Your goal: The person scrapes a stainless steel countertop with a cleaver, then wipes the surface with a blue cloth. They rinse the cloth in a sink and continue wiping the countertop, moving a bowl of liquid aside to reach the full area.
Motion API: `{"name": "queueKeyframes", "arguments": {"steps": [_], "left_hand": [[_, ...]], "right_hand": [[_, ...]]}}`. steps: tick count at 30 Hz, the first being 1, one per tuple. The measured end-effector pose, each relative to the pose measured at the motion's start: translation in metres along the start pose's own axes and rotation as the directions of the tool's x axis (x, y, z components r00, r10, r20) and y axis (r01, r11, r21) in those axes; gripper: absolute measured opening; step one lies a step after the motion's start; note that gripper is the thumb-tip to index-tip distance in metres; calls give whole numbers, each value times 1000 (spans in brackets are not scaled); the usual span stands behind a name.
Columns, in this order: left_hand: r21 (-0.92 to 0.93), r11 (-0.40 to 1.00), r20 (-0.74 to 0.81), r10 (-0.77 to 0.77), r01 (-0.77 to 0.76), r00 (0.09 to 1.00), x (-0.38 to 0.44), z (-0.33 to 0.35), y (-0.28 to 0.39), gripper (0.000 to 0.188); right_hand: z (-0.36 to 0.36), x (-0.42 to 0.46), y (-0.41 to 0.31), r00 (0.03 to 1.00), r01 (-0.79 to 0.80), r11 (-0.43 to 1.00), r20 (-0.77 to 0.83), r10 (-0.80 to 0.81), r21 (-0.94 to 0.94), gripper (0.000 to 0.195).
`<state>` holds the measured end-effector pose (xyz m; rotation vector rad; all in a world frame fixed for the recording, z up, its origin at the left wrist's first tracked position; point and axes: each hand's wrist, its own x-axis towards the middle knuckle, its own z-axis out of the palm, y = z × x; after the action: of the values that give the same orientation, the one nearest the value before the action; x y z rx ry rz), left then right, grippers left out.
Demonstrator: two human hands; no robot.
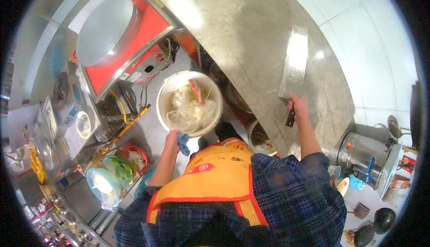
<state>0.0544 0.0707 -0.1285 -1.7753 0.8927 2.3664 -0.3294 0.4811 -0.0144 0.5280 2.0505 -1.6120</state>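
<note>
My right hand (pixel 298 107) grips the dark handle of a long, broad cleaver-like knife (pixel 294 62). Its rectangular metal blade points away from me over the grey worktop (pixel 248 45); whether it rests on the surface I cannot tell. In my left hand (pixel 172 142) is a bunched blue cloth (pixel 183 144), close by the near rim of a white bucket (pixel 162 112). Crumpled clear plastic bags (pixel 193 112) and a red-and-white wrapper (pixel 195 90) lie inside that bucket.
At the upper left stands a red cooking stand (pixel 151 28) with a large round metal lid (pixel 105 31). Baskets of greens (pixel 119 169) and other food sit lower left. A steel cylindrical boiler (pixel 362 154) is on the right. Beneath the worktop's edge is another container (pixel 260 137).
</note>
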Motion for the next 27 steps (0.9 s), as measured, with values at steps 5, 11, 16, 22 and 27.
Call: {"name": "queueKeyframes", "arguments": {"steps": [5, 11, 16, 22, 27], "left_hand": [[167, 986, -9, 8, -7, 1000, -26, 53, 42, 29], [280, 959, 22, 49, -53, 999, -30, 86, 63, 28], [246, 969, -51, 45, -31, 998, -39, 101, 76, 26], [324, 941, -55, 124, -100, 991, -45, 115, 93, 23], [317, 942, -48, 136, -114, 990, -36, 110, 105, 27]], "right_hand": [[1, 17, -48, 999, 40, 991, -11, -42, -126, 23], [23, 68, -66, 995, 97, 963, 32, -92, -251, 23], [78, 40, -64, 993, 60, 986, 114, -43, -154, 24], [177, 1, -9, 978, 187, 972, 126, -169, -146, 22], [240, -52, 22, 926, 153, 982, 332, -182, 110, 22]]}}
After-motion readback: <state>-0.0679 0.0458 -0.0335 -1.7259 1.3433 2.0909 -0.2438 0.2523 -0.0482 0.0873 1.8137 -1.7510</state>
